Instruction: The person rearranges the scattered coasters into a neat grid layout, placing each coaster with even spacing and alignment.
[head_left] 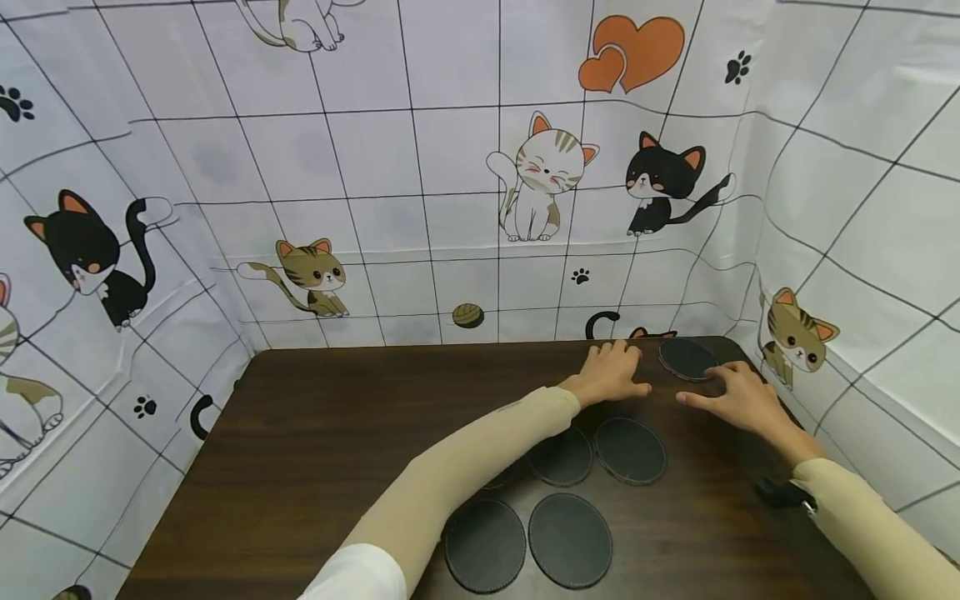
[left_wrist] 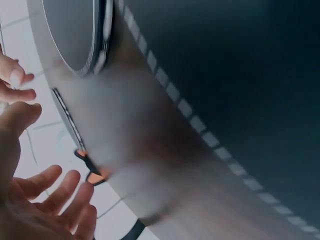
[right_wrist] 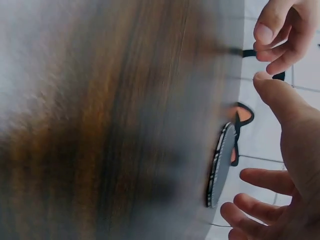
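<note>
Several dark, round coasters with light-stitched edges lie flat on the wooden table. One coaster (head_left: 688, 359) is alone at the back right corner. My right hand (head_left: 738, 398) is right at its near edge, thumb and fingers spread apart. To the left of that coaster, my left hand (head_left: 609, 372) hovers over the table with fingers loosely extended and nothing in them. Nearer me, two coasters, a right one (head_left: 630, 451) and a left one (head_left: 561, 457), sit side by side, another partly hidden under my left forearm. The front pair is a left coaster (head_left: 486, 546) and a right coaster (head_left: 570, 540).
A brown wooden table (head_left: 337, 433) stands against white sheeting (head_left: 450, 167) printed with cats and grid lines. The sheeting rises along its back and sides. A dark band (head_left: 783, 493) circles my right wrist.
</note>
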